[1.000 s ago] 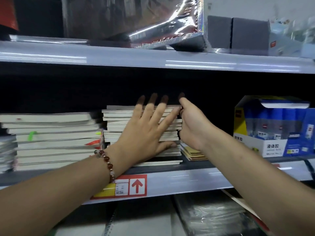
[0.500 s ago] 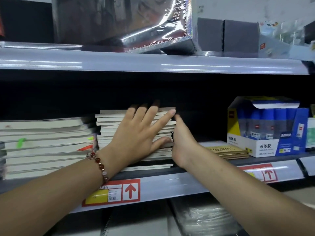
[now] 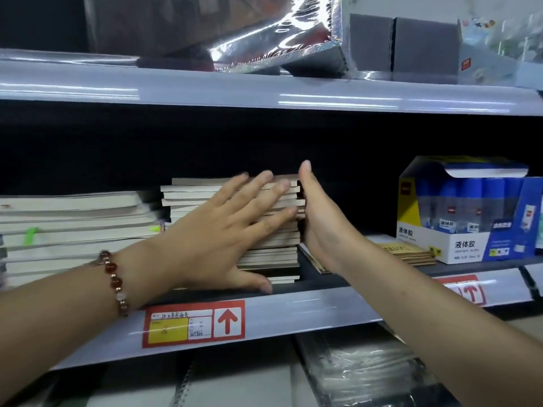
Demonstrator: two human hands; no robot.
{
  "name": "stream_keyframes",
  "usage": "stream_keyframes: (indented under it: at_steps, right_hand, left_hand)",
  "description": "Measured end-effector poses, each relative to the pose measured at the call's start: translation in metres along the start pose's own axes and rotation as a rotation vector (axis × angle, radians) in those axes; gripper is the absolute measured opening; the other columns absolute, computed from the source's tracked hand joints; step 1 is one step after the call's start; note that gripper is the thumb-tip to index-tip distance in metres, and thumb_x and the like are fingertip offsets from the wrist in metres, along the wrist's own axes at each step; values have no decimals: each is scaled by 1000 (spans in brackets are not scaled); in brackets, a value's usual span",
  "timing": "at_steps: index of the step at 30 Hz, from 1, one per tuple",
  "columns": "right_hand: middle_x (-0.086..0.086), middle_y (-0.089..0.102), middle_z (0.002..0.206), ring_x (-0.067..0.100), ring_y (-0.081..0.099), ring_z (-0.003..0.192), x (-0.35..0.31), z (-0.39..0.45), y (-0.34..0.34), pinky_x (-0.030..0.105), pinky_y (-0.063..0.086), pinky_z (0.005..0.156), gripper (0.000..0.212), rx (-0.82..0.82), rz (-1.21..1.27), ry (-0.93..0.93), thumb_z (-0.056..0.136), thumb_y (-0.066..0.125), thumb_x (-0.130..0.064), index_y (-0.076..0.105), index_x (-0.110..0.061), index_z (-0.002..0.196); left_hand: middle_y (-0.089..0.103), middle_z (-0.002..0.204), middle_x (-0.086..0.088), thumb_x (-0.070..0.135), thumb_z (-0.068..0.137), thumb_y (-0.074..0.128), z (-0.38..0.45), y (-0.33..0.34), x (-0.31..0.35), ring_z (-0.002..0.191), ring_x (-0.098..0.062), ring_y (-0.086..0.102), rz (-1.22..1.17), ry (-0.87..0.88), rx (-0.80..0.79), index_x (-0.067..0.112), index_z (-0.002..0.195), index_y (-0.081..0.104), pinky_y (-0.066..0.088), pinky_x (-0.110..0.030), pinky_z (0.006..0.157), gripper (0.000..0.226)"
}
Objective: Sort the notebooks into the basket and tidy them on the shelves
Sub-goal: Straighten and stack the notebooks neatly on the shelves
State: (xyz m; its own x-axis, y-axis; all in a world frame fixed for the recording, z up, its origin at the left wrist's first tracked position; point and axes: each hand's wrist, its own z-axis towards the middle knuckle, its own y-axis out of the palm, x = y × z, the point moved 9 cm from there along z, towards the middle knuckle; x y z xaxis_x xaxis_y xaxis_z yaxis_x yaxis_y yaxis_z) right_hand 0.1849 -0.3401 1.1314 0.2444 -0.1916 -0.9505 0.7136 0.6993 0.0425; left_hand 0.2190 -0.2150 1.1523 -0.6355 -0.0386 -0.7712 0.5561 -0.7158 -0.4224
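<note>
On the middle shelf [image 3: 308,311], a stack of notebooks [image 3: 205,198] stands in the centre. Flat against the front of this stack lies the left hand [image 3: 223,233], fingers straight and spread, gripping nothing. Against the right side of the stack presses the right hand [image 3: 320,227], also straight-fingered. Left of the stack sits a wider notebook pile [image 3: 73,227]; right of it, a blue glue box [image 3: 470,212].

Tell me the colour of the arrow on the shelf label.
Red, on a white square of the label; the head view shows it.
</note>
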Motion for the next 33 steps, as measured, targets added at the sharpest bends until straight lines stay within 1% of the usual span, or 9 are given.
stream_keyframes:
  at_steps: [4, 9, 13, 16, 20, 23, 25, 30, 33]
  right_hand:
    - [0, 53, 146, 21, 53, 132, -5, 12, -8, 48, 40, 111, 119, 12, 38, -22, 45, 59, -99, 45, -35, 146]
    - [-4, 48, 151, 16, 45, 138, -8, 4, -7, 46, 31, 117, 116, -18, 0, -43, 51, 62, -95, 40, -37, 148]
    - [4, 59, 140, 17, 55, 131, -17, -3, -8, 41, 36, 115, 68, -67, 56, -80, 85, 51, -74, 54, -31, 138]
    - [-5, 39, 157, 13, 36, 144, -16, 2, -10, 42, 24, 122, 90, -31, 64, -74, 72, 60, -80, 40, -37, 148]
    - [-8, 38, 156, 10, 34, 144, -16, -2, 4, 41, 25, 121, 108, -16, 28, -79, 59, 64, -88, 39, -33, 149]
    - [-7, 55, 135, 9, 50, 126, -21, -9, 1, 36, 33, 114, 81, 54, -3, -72, 75, 58, -80, 49, -30, 139]
    - [-11, 55, 122, 8, 50, 113, -24, -14, -3, 33, 37, 107, 61, 105, -47, -75, 89, 51, -70, 47, -33, 137]
    - [-7, 55, 124, 14, 50, 117, -24, -19, -5, 34, 38, 97, 52, 180, -141, -90, 98, 42, -60, 47, -27, 138]
    - [-7, 61, 121, 14, 56, 113, -24, -17, -9, 40, 43, 103, 43, 225, -127, -92, 99, 42, -55, 52, -26, 129]
  left_hand:
    - [4, 165, -19, 83, 88, 27, 3, 7, 1, 153, -37, -2, -8, 91, -54, 28, 157, 24, 1, -53, 122, 88]
    - [2, 166, -15, 76, 92, 31, -3, 8, -2, 153, -37, -3, -4, 108, -45, 34, 158, 20, 1, -52, 122, 79]
    - [6, 166, -18, 78, 88, 37, 7, 7, 1, 153, -37, 3, 20, 26, -12, 31, 157, 21, 4, -55, 122, 86]
    - [15, 164, -18, 76, 86, 43, 9, 11, 3, 152, -38, 12, 49, -33, -9, 28, 156, 26, 8, -57, 121, 87]
    - [22, 162, -20, 71, 88, 38, 5, 9, -1, 149, -41, 20, 66, -99, 18, 23, 153, 27, 14, -59, 119, 81]
    - [13, 163, -24, 73, 86, 45, 10, 10, 4, 150, -43, 14, 68, -92, -26, 22, 154, 22, 11, -60, 120, 88]
    - [9, 163, -25, 71, 86, 50, 11, 9, 8, 152, -40, 9, 61, -75, -35, 20, 155, 22, 10, -58, 121, 91]
    - [13, 165, -17, 78, 89, 32, -6, 7, -11, 150, -38, 17, 35, -181, -42, 20, 159, 15, 12, -57, 120, 92]
    - [28, 160, -18, 63, 97, 29, -11, 5, -26, 145, -41, 30, 91, -263, -15, 17, 158, 20, 19, -59, 117, 77]
